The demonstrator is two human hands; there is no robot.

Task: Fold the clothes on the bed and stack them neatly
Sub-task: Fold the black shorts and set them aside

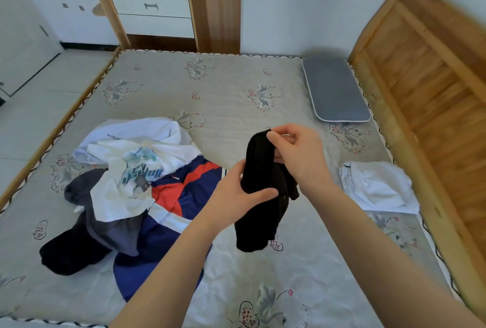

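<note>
You hold the black garment (259,196) up over the middle of the bed (223,86), its lower end hanging just above the mattress. Your right hand (297,154) pinches its top edge between thumb and fingertips, while your left hand (236,193) grips it lower down — thumb across the front, fingers curled behind the cloth.

To your left lies the unfolded pile: a white printed T-shirt (128,178) on top, another white garment (139,130) behind it, a navy, red and white jacket (171,209) spread beneath, and a grey garment (105,227) with a second black piece (68,251) trailing toward the near edge. On your right, near the wooden bed frame (426,107), a white garment (378,185) sits roughly folded, well apart from the pile.

Further back — a grey pillow (336,88) lies against the frame's side, and a wooden shelf unit (157,4) with white drawers stands past the far end of the bed.
</note>
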